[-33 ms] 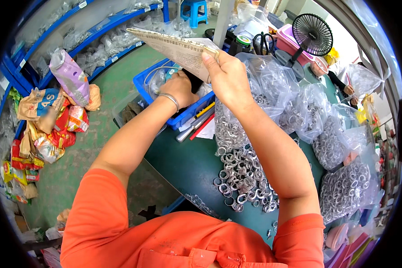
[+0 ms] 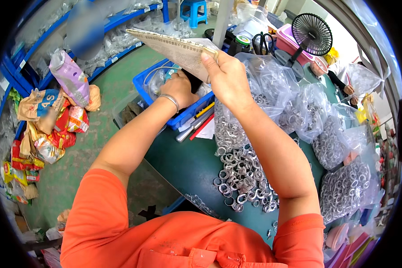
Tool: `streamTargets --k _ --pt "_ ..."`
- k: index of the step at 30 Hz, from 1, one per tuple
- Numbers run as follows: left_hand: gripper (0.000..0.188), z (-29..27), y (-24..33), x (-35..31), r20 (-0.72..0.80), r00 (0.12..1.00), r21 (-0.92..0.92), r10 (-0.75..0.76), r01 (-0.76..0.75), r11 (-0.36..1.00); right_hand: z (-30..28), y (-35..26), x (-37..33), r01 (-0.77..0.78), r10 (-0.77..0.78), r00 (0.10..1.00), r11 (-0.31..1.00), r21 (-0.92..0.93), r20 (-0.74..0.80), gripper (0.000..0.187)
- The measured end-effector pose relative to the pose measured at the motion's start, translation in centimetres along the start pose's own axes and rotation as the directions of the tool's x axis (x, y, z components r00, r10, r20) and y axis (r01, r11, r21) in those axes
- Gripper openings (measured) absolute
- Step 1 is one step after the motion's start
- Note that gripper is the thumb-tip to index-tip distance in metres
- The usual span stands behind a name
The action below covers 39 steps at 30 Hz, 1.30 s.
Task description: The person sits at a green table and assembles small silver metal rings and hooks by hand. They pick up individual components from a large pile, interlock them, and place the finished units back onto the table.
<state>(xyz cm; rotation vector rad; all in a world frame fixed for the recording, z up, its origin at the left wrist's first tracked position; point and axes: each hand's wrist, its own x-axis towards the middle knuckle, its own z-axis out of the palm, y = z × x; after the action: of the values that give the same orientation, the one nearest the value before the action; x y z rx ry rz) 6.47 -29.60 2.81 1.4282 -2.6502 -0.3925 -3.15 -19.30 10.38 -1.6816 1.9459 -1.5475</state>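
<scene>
My right hand (image 2: 228, 78) is raised, closed on a thin folded sheet of printed paper (image 2: 174, 53) with the thumb on top. The paper tilts above a blue plastic basket (image 2: 140, 85) at the table's far left edge. Inside that basket is my left hand (image 2: 179, 87), a metal bangle on its wrist. Its fingers curl down among clear plastic bags (image 2: 156, 82), next to something black (image 2: 194, 82); their tips and what they hold are hidden. A loose pile of silvery metal rings (image 2: 243, 178) lies on the green table (image 2: 178, 161), nearer me.
Clear bags of rings (image 2: 346, 187) crowd the table's right side. Tools with a red stick (image 2: 202, 127) lie beside the basket. Behind stand a black fan (image 2: 311, 33), scissors (image 2: 263, 43) and a pink basin (image 2: 288, 38). Another person's hand (image 2: 349, 90) shows far right. Packets (image 2: 64, 129) lie left.
</scene>
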Motion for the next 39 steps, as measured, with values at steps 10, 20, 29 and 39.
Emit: streamTargets --k 10,20,29,39 --pt "0.095 1.1 -1.5 1.0 0.049 0.998 -0.007 0.042 -0.042 0.999 0.0 -1.2 -0.5 -0.009 0.013 0.999 0.996 -0.088 0.04 0.036" --pt "0.098 1.7 -0.8 0.7 -0.021 1.0 -0.09 0.0 -0.002 0.996 0.5 -0.5 -0.5 0.083 -0.08 0.996 0.994 -0.076 0.045 0.032" --pt "0.087 1.0 -0.3 -0.1 -0.063 0.998 -0.106 -0.002 -0.004 0.994 0.7 -0.8 -0.6 0.075 -0.07 0.996 0.992 -0.097 0.055 0.031" --pt "0.086 0.3 -3.8 -1.3 -0.283 0.953 -0.308 0.112 -0.201 0.93 0.1 0.1 0.5 0.011 -0.008 0.999 0.998 -0.058 0.053 0.035"
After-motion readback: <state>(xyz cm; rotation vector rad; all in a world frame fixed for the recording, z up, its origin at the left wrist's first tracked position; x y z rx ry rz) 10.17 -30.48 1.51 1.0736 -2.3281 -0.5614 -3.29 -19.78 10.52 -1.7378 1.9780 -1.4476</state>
